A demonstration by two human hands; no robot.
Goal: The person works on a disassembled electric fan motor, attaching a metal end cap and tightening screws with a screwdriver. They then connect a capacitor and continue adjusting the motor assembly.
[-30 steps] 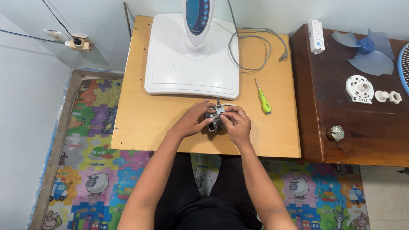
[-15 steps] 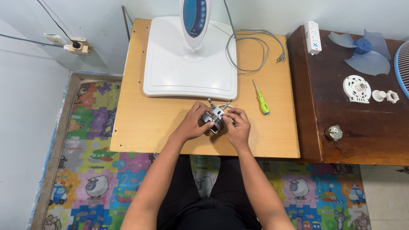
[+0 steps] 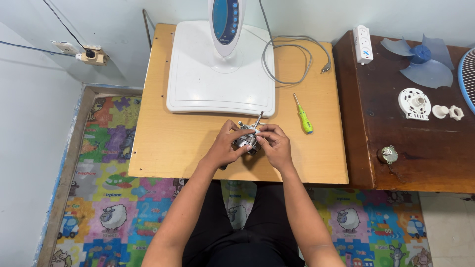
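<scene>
A small grey metal fan motor (image 3: 247,138) with a shaft sticking up sits between my two hands over the light wooden table (image 3: 168,143). My left hand (image 3: 225,146) cups it from the left. My right hand (image 3: 274,146) holds its right side, fingertips pinching at the top of the motor. Most of the motor body is hidden by my fingers. A green-handled screwdriver (image 3: 303,115) lies on the table just right of my right hand.
The white fan base (image 3: 217,84) with its blue control column (image 3: 226,22) stands at the back of the table, grey cord (image 3: 292,54) coiled beside it. The dark table (image 3: 425,148) holds a power strip (image 3: 362,44), blue fan blade (image 3: 420,59), white plastic parts (image 3: 415,104) and a small round part (image 3: 389,154).
My hands stay on the motor with only slight finger shifts. The view has shifted a little.
</scene>
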